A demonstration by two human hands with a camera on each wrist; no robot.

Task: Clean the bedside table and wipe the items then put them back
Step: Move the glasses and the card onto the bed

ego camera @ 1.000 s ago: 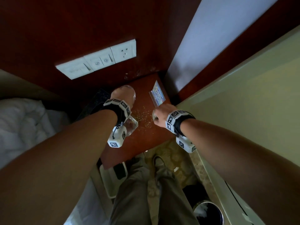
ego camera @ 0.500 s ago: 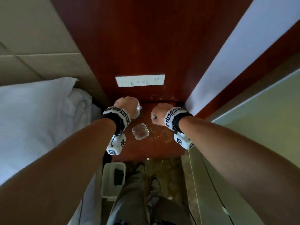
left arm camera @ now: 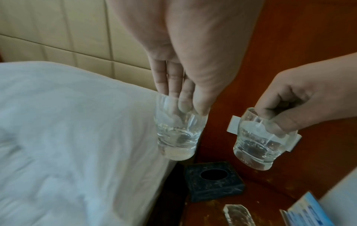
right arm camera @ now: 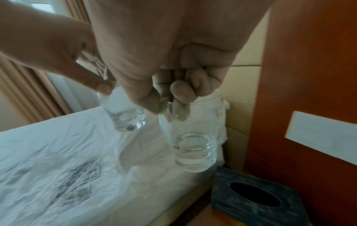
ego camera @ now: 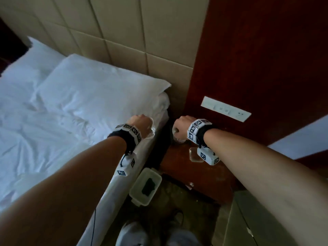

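Observation:
I hold two clear drinking glasses by their rims, one in each hand. My left hand (ego camera: 140,125) pinches the left glass (left arm camera: 177,134), fingers inside and thumb outside, above the edge of the white bed. My right hand (ego camera: 182,126) pinches the right glass (right arm camera: 195,145) the same way, above the left part of the reddish bedside table (ego camera: 191,174). Both glasses hang in the air, roughly upright, and touch nothing below. On the table stand a black tissue box (left arm camera: 212,180), a clear glass ashtray (ego camera: 195,155) and a blue card (left arm camera: 307,212).
A white pillow (ego camera: 99,91) and rumpled sheet fill the left. A white switch panel (ego camera: 225,108) sits on the wood wall behind the table. On the floor by the bed stands a clear plastic box (ego camera: 145,185) with a dark cloth in it.
The view has swung left toward the bed. Both hands have risen and moved left with their glasses, and the left glass now hangs over the bed's edge instead of the table.

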